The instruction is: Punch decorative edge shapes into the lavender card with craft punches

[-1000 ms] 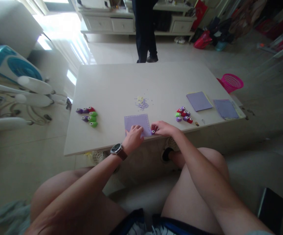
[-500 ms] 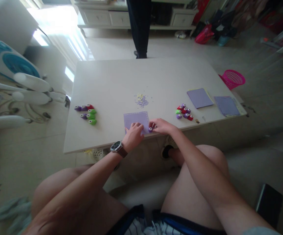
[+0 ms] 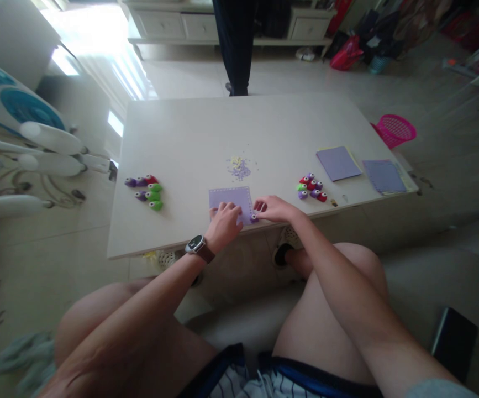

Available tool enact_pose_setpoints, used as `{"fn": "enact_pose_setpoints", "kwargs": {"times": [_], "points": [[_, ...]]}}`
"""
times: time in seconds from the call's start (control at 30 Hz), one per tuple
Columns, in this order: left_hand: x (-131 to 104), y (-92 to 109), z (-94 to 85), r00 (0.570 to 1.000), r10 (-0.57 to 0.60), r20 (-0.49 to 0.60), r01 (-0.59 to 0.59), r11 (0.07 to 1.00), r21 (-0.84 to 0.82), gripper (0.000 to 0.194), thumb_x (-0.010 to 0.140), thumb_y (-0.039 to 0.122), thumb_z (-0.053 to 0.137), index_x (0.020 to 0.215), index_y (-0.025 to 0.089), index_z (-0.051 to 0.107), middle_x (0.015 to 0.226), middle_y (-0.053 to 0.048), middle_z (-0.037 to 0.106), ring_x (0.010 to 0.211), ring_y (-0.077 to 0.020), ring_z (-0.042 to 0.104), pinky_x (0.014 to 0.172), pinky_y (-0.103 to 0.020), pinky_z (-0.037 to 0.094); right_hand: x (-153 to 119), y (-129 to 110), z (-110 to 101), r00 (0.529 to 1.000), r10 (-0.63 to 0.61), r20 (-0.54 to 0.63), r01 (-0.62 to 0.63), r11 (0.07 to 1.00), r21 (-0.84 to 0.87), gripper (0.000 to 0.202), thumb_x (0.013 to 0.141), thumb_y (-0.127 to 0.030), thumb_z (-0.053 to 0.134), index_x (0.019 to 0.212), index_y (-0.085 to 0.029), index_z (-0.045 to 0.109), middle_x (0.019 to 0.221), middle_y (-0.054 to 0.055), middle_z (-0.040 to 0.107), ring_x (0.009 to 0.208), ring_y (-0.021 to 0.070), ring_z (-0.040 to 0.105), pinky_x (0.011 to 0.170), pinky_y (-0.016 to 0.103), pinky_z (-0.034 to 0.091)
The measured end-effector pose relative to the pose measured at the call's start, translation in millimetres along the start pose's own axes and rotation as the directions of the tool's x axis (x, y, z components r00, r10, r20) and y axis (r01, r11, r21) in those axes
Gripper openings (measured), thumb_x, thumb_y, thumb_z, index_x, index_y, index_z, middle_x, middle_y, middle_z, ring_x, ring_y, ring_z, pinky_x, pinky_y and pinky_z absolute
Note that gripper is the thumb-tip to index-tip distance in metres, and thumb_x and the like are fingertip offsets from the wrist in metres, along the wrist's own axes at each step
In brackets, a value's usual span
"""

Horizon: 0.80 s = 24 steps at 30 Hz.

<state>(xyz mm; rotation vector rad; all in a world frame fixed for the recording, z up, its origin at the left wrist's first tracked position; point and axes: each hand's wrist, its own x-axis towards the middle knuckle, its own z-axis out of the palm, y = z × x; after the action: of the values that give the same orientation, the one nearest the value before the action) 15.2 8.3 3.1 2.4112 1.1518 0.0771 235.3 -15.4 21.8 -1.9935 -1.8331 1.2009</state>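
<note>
Pale floor tiles [image 3: 173, 77] surround a long white table [image 3: 181, 132], with a person in dark trousers [image 3: 235, 44] standing beyond its far side. Near the table's front edge lies a purple sheet [image 3: 227, 195], flat, under the left hand [image 3: 224, 224], whose fingers are slightly bent and spread across it. The right hand [image 3: 278, 209] is at the sheet's right side, fingers curled and its thumb by a small purple punch [image 3: 254, 218] near the lower right corner; whether it grips the punch, I cannot tell.

Light holes run along the sheet's top edge and down its right edge, so those two sides look largely done. No such row can be made out on the left edge, and the bottom is partly hidden, so these seem the sides left. Purple and yellow paper bits [image 3: 240, 167] lie scattered beyond the sheet. Toward the right end are a purple stack [image 3: 338, 164] with no visible holes and another purple sheet [image 3: 384, 177] with marks along its edge. Two groups of coloured punches sit apart, one on the left [image 3: 153, 196], one on the right [image 3: 312, 185].
</note>
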Motion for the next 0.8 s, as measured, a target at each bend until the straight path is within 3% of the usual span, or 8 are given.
{"fn": "enact_pose_setpoints", "kwargs": {"times": [0.17, 0.3, 0.5, 0.8], "points": [[11.2, -4.3, 3.4, 0.997, -0.039, 0.065, 0.044, 0.996, -0.078, 0.014, 0.093, 0.027, 0.061, 0.105, 0.022, 0.068, 0.112, -0.01, 0.071, 0.107, -0.0287, 0.065, 0.094, -0.043, 0.049, 0.9, 2.2, 0.4, 0.998, 0.057, 0.03, -0.058, 0.998, 0.002, 0.013, 0.088, -0.023, 0.08, 0.099, -0.017, 0.076, 0.104, 0.008, 0.081, 0.089, 0.0177, 0.073, 0.075, 0.022, 0.054], [19.2, -7.5, 8.7, 0.993, -0.065, 0.103, 0.081, 0.984, -0.159, 0.009, 0.092, 0.027, 0.063, 0.095, 0.021, 0.068, 0.096, -0.007, 0.074, 0.086, -0.0224, 0.066, 0.077, -0.033, 0.047, 0.2, 0.7, 0.6, 0.997, 0.065, 0.034, -0.065, 0.998, 0.005, 0.011, 0.09, -0.022, 0.079, 0.1, -0.017, 0.076, 0.104, 0.008, 0.081, 0.09, 0.0174, 0.074, 0.076, 0.022, 0.054], [22.0, -8.7, 13.2, 0.991, -0.082, 0.104, 0.098, 0.982, -0.161, 0.012, 0.094, 0.032, 0.065, 0.096, 0.02, 0.069, 0.094, -0.007, 0.075, 0.081, -0.0207, 0.066, 0.073, -0.03, 0.045, -0.9, -3.6, 0.7, 0.998, 0.045, 0.037, -0.045, 0.999, 0.005, 0.009, 0.091, -0.019, 0.077, 0.1, -0.016, 0.075, 0.103, 0.007, 0.081, 0.091, 0.0163, 0.074, 0.076, 0.021, 0.053], [24.9, -2.4, 10.1, 0.983, -0.116, 0.144, 0.132, 0.985, -0.108, 0.037, 0.105, 0.051, 0.047, 0.1, 0.021, 0.067, 0.101, -0.01, 0.075, 0.091, -0.0251, 0.068, 0.076, -0.032, 0.044, -1.2, -6.5, 1.4, 0.997, 0.043, 0.057, -0.044, 0.999, 0.02, 0.011, 0.093, -0.021, 0.075, 0.102, -0.016, 0.074, 0.101, 0.007, 0.082, 0.092, 0.0172, 0.075, 0.079, 0.022, 0.054]]}}
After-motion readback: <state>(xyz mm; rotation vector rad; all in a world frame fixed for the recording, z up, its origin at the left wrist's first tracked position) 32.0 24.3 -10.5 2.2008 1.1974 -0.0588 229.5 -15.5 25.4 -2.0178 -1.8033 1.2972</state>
